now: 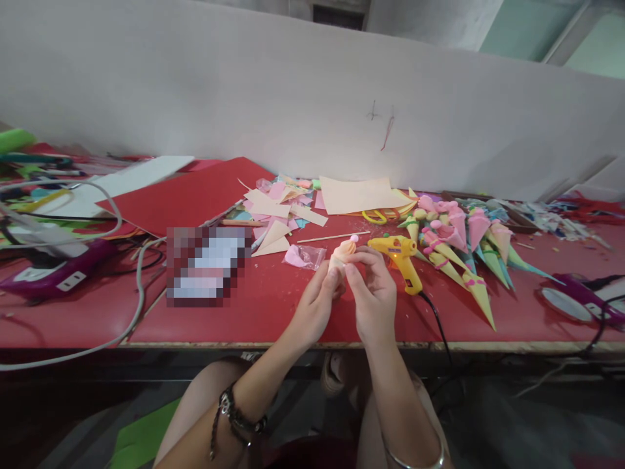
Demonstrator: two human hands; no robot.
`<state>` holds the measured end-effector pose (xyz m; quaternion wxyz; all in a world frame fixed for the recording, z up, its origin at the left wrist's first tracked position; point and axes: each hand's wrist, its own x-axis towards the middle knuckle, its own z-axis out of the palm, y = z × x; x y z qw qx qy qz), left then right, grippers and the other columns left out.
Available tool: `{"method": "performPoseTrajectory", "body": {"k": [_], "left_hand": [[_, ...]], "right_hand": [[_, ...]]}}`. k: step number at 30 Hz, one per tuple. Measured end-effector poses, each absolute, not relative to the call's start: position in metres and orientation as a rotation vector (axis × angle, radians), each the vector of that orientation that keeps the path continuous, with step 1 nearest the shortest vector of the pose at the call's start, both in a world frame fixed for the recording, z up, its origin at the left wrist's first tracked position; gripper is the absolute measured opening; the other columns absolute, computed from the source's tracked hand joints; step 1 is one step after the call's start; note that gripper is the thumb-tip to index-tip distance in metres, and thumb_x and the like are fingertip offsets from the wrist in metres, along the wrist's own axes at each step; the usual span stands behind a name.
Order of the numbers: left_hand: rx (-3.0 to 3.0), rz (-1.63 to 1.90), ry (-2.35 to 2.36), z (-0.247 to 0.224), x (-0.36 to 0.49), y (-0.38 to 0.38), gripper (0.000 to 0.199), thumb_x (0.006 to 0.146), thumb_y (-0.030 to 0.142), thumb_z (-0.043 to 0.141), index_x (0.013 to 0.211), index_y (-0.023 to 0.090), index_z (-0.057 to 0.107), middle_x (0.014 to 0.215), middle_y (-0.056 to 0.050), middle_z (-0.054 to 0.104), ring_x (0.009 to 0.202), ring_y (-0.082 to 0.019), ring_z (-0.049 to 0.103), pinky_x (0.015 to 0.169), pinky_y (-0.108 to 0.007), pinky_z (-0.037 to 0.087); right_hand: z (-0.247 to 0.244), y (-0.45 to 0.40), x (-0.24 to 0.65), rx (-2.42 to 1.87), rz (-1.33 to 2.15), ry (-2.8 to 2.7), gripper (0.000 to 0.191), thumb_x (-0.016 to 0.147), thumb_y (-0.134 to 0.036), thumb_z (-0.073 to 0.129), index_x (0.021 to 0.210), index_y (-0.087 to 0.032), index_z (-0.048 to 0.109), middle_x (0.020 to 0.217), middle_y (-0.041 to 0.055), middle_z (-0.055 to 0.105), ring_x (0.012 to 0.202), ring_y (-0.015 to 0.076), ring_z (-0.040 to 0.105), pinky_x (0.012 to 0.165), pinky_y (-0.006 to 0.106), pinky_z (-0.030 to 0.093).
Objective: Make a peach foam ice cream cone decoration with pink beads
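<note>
Between my two hands, above the red table (pixel 263 312), is a small cream and orange foam piece (pixel 344 253) with a pink ball on top. My left hand (pixel 317 301) grips its lower left side with thumb and fingers. My right hand (pixel 375 290) pinches it from the right, its fingers curled. A yellow glue gun (pixel 401 257) lies just right of my right hand. Behind my left hand is a clear bag with pink material (pixel 305 256). A thin wooden stick (pixel 333 237) lies behind the piece.
Finished-looking foam cones (pixel 476 228) are heaped at the right. Paper scraps (pixel 273 205), cream sheets (pixel 359 194) and yellow-handled scissors (pixel 374 216) lie at the back. A pixelated object (pixel 209 266), purple power strips (pixel 63 273) and a white cable (pixel 140 293) are around.
</note>
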<state>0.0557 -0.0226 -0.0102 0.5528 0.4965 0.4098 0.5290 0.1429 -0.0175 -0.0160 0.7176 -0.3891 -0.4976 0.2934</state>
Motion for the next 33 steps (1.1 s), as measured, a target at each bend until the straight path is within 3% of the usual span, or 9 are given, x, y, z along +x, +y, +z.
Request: {"method": "performPoseTrajectory", "body": {"k": [5,10,13,17,20,26,33], "left_hand": [[1.187,1.234,0.971,-0.0110,0.0559,-0.0234,0.039,0.078,0.051,0.048,0.096,0.019,0.059,0.085,-0.004,0.059,0.090,-0.019,0.052,0.068,-0.024,0.044],[1.306,1.280,0.948,-0.0170,0.0561,-0.0211,0.042,0.082,0.048,0.044,0.111,0.021,0.055,0.114,-0.005,0.056,0.115,-0.021,0.043,0.086,-0.025,0.041],[1.341,1.277,0.913,-0.0178,0.0557,-0.0206,0.042,0.083,0.047,0.043,0.114,0.021,0.054,0.110,-0.005,0.058,0.108,-0.019,0.047,0.084,-0.025,0.042],[1.346,1.242,0.939,-0.0156,0.0548,-0.0214,0.042,0.083,0.049,0.041,0.108,0.019,0.057,0.086,-0.004,0.059,0.089,-0.017,0.052,0.071,-0.023,0.043],[1.319,1.238,0.956,-0.0160,0.0543,-0.0215,0.043,0.082,0.050,0.041,0.106,0.018,0.058,0.078,-0.003,0.056,0.083,-0.017,0.051,0.067,-0.023,0.043],[1.343,1.280,0.927,-0.0190,0.0543,-0.0206,0.042,0.082,0.048,0.044,0.110,0.019,0.056,0.091,-0.004,0.061,0.095,-0.019,0.051,0.078,-0.026,0.043],[1.494,1.276,0.896,-0.0157,0.0553,-0.0205,0.041,0.087,0.041,0.036,0.121,0.021,0.048,0.119,-0.006,0.054,0.112,-0.017,0.045,0.097,-0.027,0.033]], "right_hand": [[-0.0149,-0.0178,0.1417,-0.830,0.712,-1.098,0.006,0.074,-0.023,0.058,0.080,-0.020,0.059,0.094,0.0034,0.052,0.093,0.0141,0.054,0.081,0.030,0.047],[-0.0145,-0.0182,0.1417,-0.824,0.725,-1.101,0.006,0.074,-0.022,0.058,0.080,-0.020,0.058,0.093,0.0030,0.052,0.093,0.0146,0.054,0.081,0.030,0.047],[-0.0146,-0.0181,0.1416,-0.816,0.732,-1.086,0.005,0.074,-0.022,0.058,0.079,-0.020,0.058,0.092,0.0025,0.052,0.090,0.0138,0.054,0.080,0.030,0.047],[-0.0151,-0.0174,0.1416,-0.778,0.713,-1.085,0.005,0.076,-0.022,0.055,0.079,-0.020,0.058,0.089,0.0023,0.052,0.091,0.0140,0.054,0.081,0.030,0.046],[-0.0153,-0.0172,0.1420,-0.780,0.692,-1.099,0.006,0.077,-0.023,0.053,0.079,-0.020,0.058,0.088,0.0025,0.053,0.090,0.0145,0.054,0.081,0.031,0.047],[-0.0146,-0.0176,0.1424,-0.802,0.715,-1.119,0.005,0.074,-0.023,0.056,0.078,-0.020,0.056,0.091,0.0026,0.052,0.089,0.0142,0.055,0.080,0.031,0.047],[-0.0136,-0.0182,0.1417,-0.797,0.722,-1.114,0.003,0.074,-0.020,0.055,0.077,-0.020,0.054,0.091,0.0026,0.050,0.089,0.0136,0.054,0.082,0.030,0.046]]}}
